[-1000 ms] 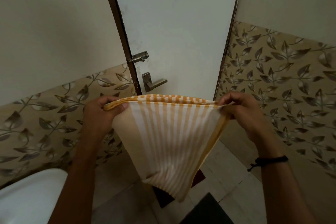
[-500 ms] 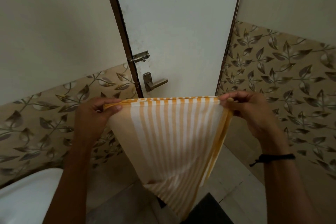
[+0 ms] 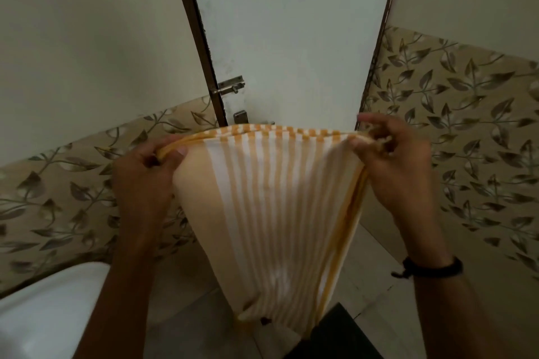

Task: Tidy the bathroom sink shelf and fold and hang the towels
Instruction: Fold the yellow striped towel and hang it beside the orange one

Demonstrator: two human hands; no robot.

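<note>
A yellow-and-white striped towel (image 3: 274, 213) hangs folded in front of me, its top edge stretched level between both hands. My left hand (image 3: 143, 181) pinches the top left corner between thumb and fingers. My right hand (image 3: 393, 166) grips the top right corner, with the index finger lifted off the cloth. The towel's lower end tapers down toward the floor. No sink shelf is in view.
A white door (image 3: 291, 38) with a bolt latch (image 3: 229, 87) stands straight ahead, its handle mostly hidden behind the towel. Leaf-patterned tiles (image 3: 466, 125) line both side walls. A white fixture (image 3: 43, 315) sits at lower left; a dark mat (image 3: 335, 335) lies on the floor.
The towel's top edge has risen, now covering the door handle. My right hand's index finger has lifted. Both hands keep hold of their corners.
</note>
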